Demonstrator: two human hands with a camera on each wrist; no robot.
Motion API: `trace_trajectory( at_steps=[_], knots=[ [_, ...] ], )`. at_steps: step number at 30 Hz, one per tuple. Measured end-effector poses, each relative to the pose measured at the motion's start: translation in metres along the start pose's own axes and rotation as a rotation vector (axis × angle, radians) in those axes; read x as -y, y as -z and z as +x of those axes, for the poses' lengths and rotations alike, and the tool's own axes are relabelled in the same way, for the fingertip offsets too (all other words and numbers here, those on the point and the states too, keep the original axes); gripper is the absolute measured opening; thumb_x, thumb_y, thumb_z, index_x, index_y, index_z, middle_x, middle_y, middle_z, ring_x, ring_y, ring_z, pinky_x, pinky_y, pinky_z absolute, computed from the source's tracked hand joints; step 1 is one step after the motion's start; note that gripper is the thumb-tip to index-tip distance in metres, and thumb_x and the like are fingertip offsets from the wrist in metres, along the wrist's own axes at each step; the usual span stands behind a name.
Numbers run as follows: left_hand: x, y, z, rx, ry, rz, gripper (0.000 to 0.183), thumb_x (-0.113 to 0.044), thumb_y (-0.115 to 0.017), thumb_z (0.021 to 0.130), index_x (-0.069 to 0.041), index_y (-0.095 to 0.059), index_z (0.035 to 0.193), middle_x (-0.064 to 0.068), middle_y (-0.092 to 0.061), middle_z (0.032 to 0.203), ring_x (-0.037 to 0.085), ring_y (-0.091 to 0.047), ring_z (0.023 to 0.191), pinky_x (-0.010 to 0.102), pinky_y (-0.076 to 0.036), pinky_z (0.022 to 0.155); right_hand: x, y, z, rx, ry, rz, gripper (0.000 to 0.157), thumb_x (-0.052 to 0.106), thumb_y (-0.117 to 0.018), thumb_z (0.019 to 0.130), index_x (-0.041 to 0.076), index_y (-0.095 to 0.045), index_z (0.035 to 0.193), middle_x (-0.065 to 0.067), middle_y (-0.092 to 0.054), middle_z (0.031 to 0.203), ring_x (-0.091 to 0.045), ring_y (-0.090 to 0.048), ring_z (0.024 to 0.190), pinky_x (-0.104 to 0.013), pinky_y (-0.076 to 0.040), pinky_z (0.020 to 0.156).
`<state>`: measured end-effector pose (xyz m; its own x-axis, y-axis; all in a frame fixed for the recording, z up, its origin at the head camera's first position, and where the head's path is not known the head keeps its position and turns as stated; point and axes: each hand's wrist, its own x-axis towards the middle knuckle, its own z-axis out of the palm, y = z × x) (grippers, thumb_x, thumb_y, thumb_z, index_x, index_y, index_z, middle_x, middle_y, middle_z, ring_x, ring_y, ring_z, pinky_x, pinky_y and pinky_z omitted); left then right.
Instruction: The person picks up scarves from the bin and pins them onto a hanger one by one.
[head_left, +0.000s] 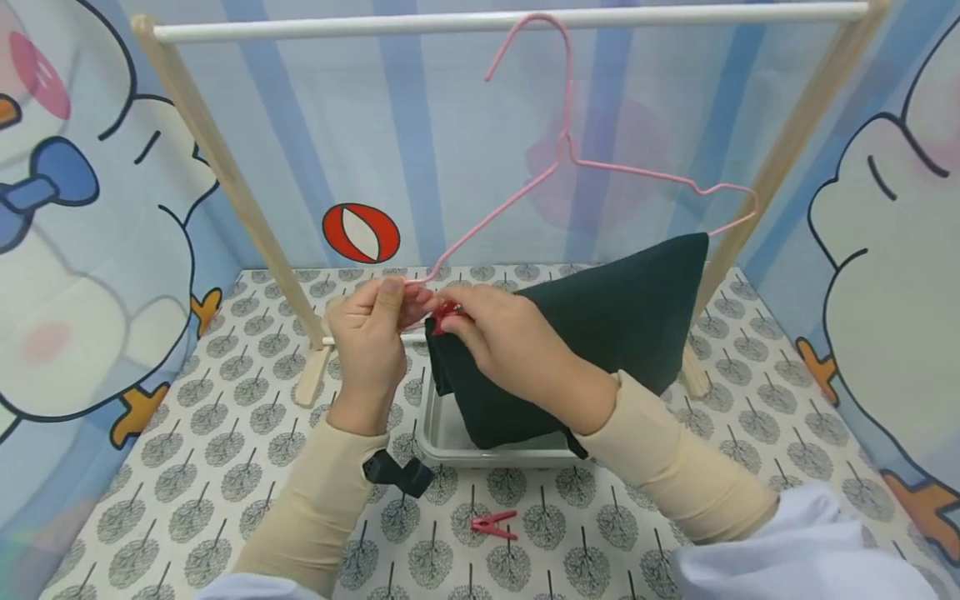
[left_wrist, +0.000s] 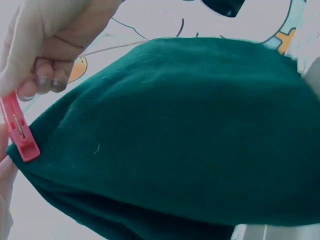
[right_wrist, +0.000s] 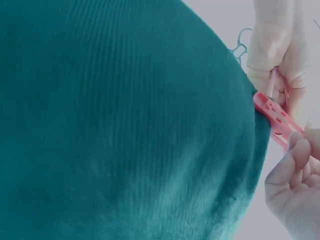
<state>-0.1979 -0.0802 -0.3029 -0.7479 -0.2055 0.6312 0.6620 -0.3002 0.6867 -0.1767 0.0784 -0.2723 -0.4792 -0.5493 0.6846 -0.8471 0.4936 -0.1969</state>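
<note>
tree-printed white cloth covers the counter (head_left: 210,500). only the head view shows the whole pink wire hanger (head_left: 568,100) and one loose red clothespin (head_left: 483,525); the right wrist view brings out ribbing in the single dark green fabric (right_wrist: 140,125), hung over one white tray (head_left: 510,457). two hands: left hand (head_left: 367,342), grip closed on the hanger's end; right hand (head_left: 517,342), grip pinching a second red plastic clothespin (right_wrist: 274,112) at the fabric's corner.

The cloth (head_left: 615,300) is dark green, the hanger (head_left: 566,137) pink.
</note>
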Motion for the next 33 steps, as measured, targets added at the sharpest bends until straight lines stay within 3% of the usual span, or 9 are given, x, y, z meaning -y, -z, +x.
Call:
trace_trajectory(
  at_steps=[3, 6, 10, 14, 18, 23, 28, 33],
  knots=[
    [0.001, 0.001, 0.004, -0.033, -0.003, 0.003, 0.023, -0.005, -0.054, 0.093, -0.009, -0.07, 0.078, 0.0, -0.069, 0.071, 0.009, -0.069, 0.066, 0.026, -0.057, 0.065, 0.0, 0.0, -0.008, -0.065, 0.002, 0.031, 0.041, 0.023, -0.058, 0.092, -0.007, -0.055, 0.119, -0.008, -0.059, 0.083, -0.015, -0.052, 0.068, -0.025, -0.046, 0.059],
    [0.0, 0.003, 0.007, -0.061, -0.028, 0.024, 0.024, -0.002, -0.052, 0.093, -0.005, -0.07, 0.078, 0.001, -0.069, 0.071, 0.01, -0.069, 0.065, 0.027, -0.057, 0.065, -0.001, -0.002, -0.023, -0.14, 0.076, 0.071, 0.049, 0.033, -0.049, 0.094, -0.008, -0.056, 0.118, -0.007, -0.058, 0.079, -0.014, -0.051, 0.066, -0.023, -0.044, 0.056],
    [-0.004, 0.005, 0.011, -0.09, -0.035, 0.045, 0.021, -0.004, -0.053, 0.093, 0.003, -0.068, 0.079, 0.001, -0.069, 0.071, 0.011, -0.069, 0.065, 0.028, -0.057, 0.065, -0.001, -0.011, -0.051, -0.131, 0.15, 0.122, 0.047, 0.035, -0.045, 0.096, -0.006, -0.06, 0.113, -0.006, -0.061, 0.083, -0.013, -0.054, 0.07, -0.021, -0.046, 0.059],
    [-0.006, 0.007, 0.009, -0.101, -0.022, 0.057, 0.018, -0.007, -0.057, 0.092, 0.0, -0.07, 0.081, 0.002, -0.069, 0.072, 0.012, -0.069, 0.065, 0.028, -0.057, 0.064, -0.001, -0.027, -0.09, 0.025, 0.103, 0.129, 0.039, 0.033, -0.052, 0.094, -0.001, -0.062, 0.111, -0.005, -0.065, 0.094, -0.013, -0.061, 0.081, -0.023, -0.052, 0.073],
    [-0.009, 0.007, 0.007, -0.094, -0.03, 0.042, 0.018, -0.008, -0.059, 0.091, 0.002, -0.07, 0.082, 0.002, -0.07, 0.072, 0.012, -0.069, 0.065, 0.027, -0.057, 0.064, 0.001, -0.041, -0.127, 0.301, 0.001, 0.089, 0.033, 0.028, -0.066, 0.086, 0.003, -0.065, 0.107, -0.005, -0.067, 0.099, -0.015, -0.064, 0.091, -0.025, -0.053, 0.082],
    [-0.014, 0.005, 0.01, -0.068, -0.052, -0.013, 0.019, -0.005, -0.056, 0.092, -0.006, -0.071, 0.079, 0.003, -0.07, 0.072, 0.012, -0.069, 0.065, 0.027, -0.057, 0.064, 0.006, -0.059, -0.152, 0.575, -0.151, 0.051, 0.044, 0.028, -0.074, 0.076, 0.0, -0.064, 0.109, -0.005, -0.065, 0.099, -0.015, -0.063, 0.09, -0.025, -0.053, 0.082],
    [-0.018, 0.003, 0.01, -0.071, -0.053, -0.054, 0.024, 0.001, -0.053, 0.092, -0.006, -0.071, 0.078, 0.004, -0.07, 0.071, 0.012, -0.069, 0.064, 0.026, -0.057, 0.063, 0.01, -0.073, -0.16, 0.677, -0.274, -0.013, 0.06, 0.031, -0.078, 0.068, -0.002, -0.061, 0.115, -0.008, -0.063, 0.106, -0.021, -0.061, 0.096, -0.031, -0.052, 0.086],
    [-0.02, 0.005, 0.008, -0.091, -0.058, -0.095, 0.022, 0.0, -0.054, 0.092, -0.002, -0.071, 0.077, 0.005, -0.069, 0.07, 0.013, -0.069, 0.063, 0.027, -0.057, 0.063, 0.011, -0.084, -0.164, 0.664, -0.255, -0.083, 0.055, 0.036, -0.081, 0.061, 0.003, -0.063, 0.101, -0.003, -0.062, 0.093, -0.017, -0.059, 0.084, -0.028, -0.053, 0.077]
  ],
)
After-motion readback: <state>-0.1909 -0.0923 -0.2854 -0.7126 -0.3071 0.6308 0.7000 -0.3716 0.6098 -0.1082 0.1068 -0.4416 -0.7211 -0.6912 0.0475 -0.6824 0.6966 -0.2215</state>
